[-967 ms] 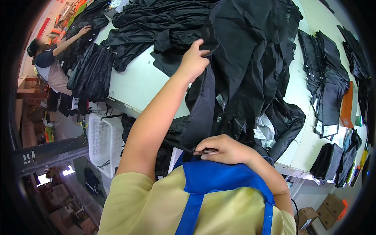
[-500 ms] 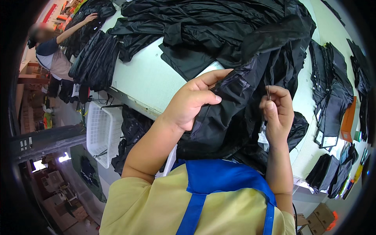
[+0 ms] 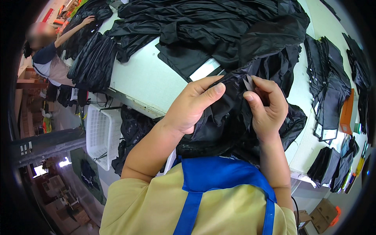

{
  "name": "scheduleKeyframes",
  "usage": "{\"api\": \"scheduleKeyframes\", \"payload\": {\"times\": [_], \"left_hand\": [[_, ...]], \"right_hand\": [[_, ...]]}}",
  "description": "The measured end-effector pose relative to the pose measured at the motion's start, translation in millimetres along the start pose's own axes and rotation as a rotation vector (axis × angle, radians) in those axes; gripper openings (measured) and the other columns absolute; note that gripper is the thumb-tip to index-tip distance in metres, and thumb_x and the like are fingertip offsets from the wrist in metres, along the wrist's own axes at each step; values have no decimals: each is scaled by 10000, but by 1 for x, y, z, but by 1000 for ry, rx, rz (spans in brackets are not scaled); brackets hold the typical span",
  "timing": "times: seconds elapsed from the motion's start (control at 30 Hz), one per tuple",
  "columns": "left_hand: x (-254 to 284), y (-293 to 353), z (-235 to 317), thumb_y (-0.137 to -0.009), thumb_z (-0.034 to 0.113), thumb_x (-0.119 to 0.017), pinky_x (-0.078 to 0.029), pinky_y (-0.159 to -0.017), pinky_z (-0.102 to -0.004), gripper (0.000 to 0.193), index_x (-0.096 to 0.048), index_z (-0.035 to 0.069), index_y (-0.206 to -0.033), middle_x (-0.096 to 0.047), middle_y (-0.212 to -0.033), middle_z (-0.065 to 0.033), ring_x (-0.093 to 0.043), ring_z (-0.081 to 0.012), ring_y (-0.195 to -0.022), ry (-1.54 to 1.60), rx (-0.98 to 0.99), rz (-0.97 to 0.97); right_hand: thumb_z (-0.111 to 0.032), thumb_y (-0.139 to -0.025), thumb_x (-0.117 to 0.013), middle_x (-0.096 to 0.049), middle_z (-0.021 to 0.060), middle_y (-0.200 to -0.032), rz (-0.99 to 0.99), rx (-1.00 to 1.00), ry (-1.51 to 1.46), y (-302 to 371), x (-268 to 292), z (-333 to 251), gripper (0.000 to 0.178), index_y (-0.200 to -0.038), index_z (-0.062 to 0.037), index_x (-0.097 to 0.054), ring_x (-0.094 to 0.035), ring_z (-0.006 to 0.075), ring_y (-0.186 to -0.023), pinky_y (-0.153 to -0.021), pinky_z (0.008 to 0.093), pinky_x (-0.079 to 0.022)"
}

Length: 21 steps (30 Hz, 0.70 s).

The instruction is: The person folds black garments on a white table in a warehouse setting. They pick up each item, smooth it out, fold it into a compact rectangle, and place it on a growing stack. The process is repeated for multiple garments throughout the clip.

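Note:
A black, shiny fabric garment (image 3: 223, 131) lies bunched across the near edge of the table in front of my body. My left hand (image 3: 192, 103) pinches a fold of it, thumb on top and the other fingers partly hidden under the cloth. In my right hand (image 3: 271, 111) is a small pair of thread snips (image 3: 248, 83), held between thumb and bent fingers. Their pointed blades are at the fold, just right of my left thumb. Whether the tips touch a thread is too small to tell.
A large heap of black garments (image 3: 196, 23) covers the back of the white table (image 3: 137, 84). Stacked black pieces (image 3: 327, 84) and an orange box (image 3: 347, 113) stand right. Left of the table is a white plastic basket (image 3: 102, 133); farther left, a co-worker (image 3: 51, 62) reaches over dark cloth.
My right hand has moved left and slightly up, bringing the snips to the fold near my left hand. My left thumb has shifted slightly upward, and the cloth is gathered differently.

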<state>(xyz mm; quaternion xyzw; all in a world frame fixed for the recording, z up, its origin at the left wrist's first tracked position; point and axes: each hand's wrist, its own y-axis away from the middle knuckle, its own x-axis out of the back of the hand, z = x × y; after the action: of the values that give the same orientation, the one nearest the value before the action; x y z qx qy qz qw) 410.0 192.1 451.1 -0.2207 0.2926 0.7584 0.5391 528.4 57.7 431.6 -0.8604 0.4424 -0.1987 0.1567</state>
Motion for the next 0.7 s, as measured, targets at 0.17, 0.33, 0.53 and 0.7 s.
{"api": "scheduleKeyframes", "payload": {"times": [0.17,0.33,0.53,0.7], "left_hand": [[-1,3,-4,-967,194,-519,-476,-835,-229,331,-560,-40,-1197,-646,-1061,-64,-600,-93,-933,4,14,12],[-1,6,-7,-970,195,-512,-473,-848,-237,326,-563,-33,-1197,-645,-1072,-60,-598,-96,-947,54,-1,3],[-2,7,-11,-974,198,-504,-473,-848,-237,326,-563,-33,-1195,-644,-1073,-61,-599,-99,-951,45,3,-16],[-1,12,-8,-971,202,-504,-482,-868,-266,342,-541,-48,-1203,-642,-1078,-84,-609,-134,-970,27,7,6]], "right_hand": [[-101,-719,-795,-648,68,-814,63,33,30,5,-2,1,301,-956,22,-655,-587,97,-672,-617,198,-471],[-99,-714,-797,-652,75,-812,52,38,61,12,0,0,301,-951,24,-658,-594,104,-668,-609,199,-470],[-102,-702,-803,-651,78,-807,87,120,43,9,-2,0,304,-936,26,-656,-598,111,-662,-587,208,-467],[-102,-746,-775,-624,43,-811,73,25,-119,12,4,6,272,-956,12,-644,-563,87,-682,-617,189,-442]]}}
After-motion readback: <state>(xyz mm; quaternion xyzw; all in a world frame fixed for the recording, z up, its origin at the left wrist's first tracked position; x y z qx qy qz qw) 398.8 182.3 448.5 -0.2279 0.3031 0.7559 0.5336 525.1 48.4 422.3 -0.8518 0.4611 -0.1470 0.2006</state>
